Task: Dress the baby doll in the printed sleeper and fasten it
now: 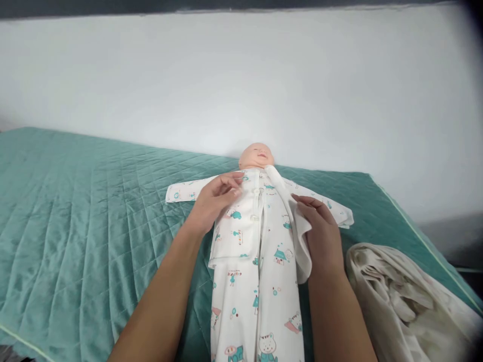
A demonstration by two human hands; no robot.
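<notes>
A baby doll [258, 155] lies on its back on a green quilted cover, its head toward the wall. It is dressed in a white printed baby shirt [232, 236] and matching white printed trousers [279, 301]. The shirt's front is unfastened, with snaps along the edge of the left-side panel. My left hand [217, 201] rests at the chest on that panel, fingers bent and apart from the thumb. On the other side, my right hand [320, 226] pinches the edge of the opposite front panel, which is folded back and lifted off the body. Both sleeves stretch outward.
The green quilted cover [94, 216] spreads across the bed up to a pale wall [226, 75]. A crumpled cream cloth bag or fabric bundle [407, 311] lies at the lower right, beside my right forearm.
</notes>
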